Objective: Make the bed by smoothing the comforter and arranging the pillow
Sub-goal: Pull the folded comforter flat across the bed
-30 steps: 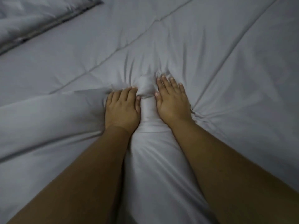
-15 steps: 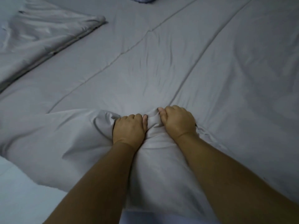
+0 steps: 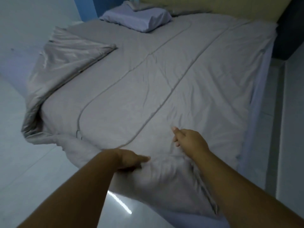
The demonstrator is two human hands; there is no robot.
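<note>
- Since the comforter (image 3: pixel 148 96) already lies over nearly the whole bed, reaching from the foot edge up to the pillow (image 3: pixel 139 18), the work now sits at the end farthest from the pillow.
- At that far end the left hand (image 3: pixel 130 159) holds a raised fold of the comforter. Its thumb lies along the top and its other fingers are hidden beneath the cloth, so it looks like a pinch meant to tug the edge straight.
- Slightly nearer the pillow, the right hand (image 3: pixel 189 140) holds nothing. Its fingers are loosely curled and close together, low over the fabric; motion blur hides whether they touch it. I judge it is placed to sweep out the creases fanning toward the pillow.
- One comforter corner (image 3: pixel 74 51), on the left side between the pillow and the foot end, is folded back with its shiny underside up and still needs turning down.
- Against the headboard (image 3: pixel 213 4), the pillow sits left of centre and slightly askew, untouched.
- Half a second ago both hands were clenched side by side on one bunch of comforter, seen close up.
- Now the hands are apart, the right one has let go, the bunch has mostly flattened, and the view has drawn back to take in the pillow.
</note>
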